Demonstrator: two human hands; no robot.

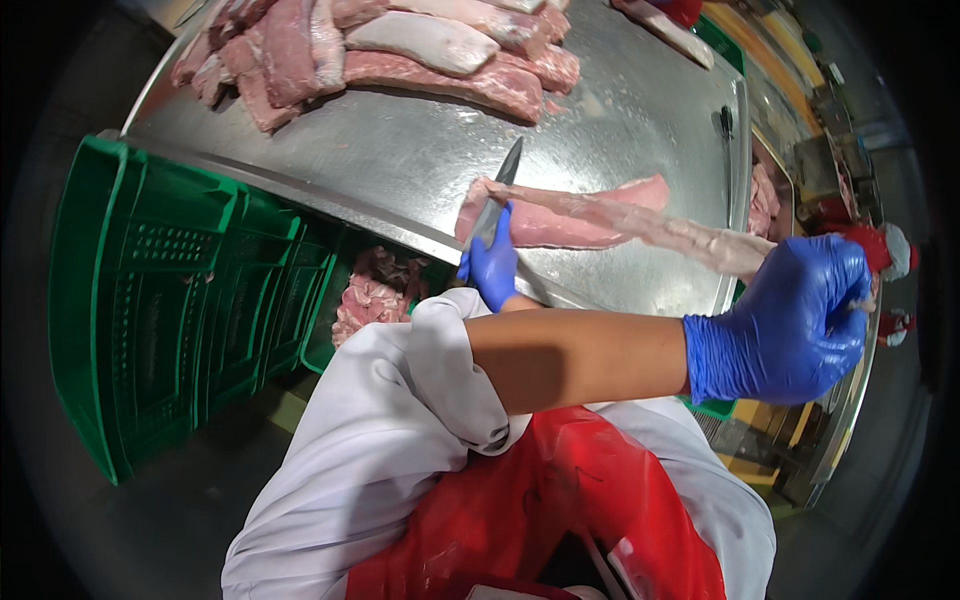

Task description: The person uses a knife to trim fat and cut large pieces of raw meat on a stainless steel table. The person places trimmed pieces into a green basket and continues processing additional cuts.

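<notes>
My arms cross. My left hand (790,320), in a blue glove, is out to the right, closed in a fist on one end of a long pale strip of membrane (690,240). The strip is stretched taut back to the left end of a pink boneless piece of meat (570,225) lying on the steel table. My right hand (492,265), also gloved in blue, grips a knife (497,200) by that end, its blade pointing away from me across the meat. Part of the right forearm is hidden beneath the left one.
A pile of meat pieces (420,80) lies at the far left of the steel table (640,110). Green crates (150,300) stand left of the table; a lower one holds meat scraps (375,300). Another knife or tool (727,125) lies by the right edge. People in red and white (895,250) are at far right.
</notes>
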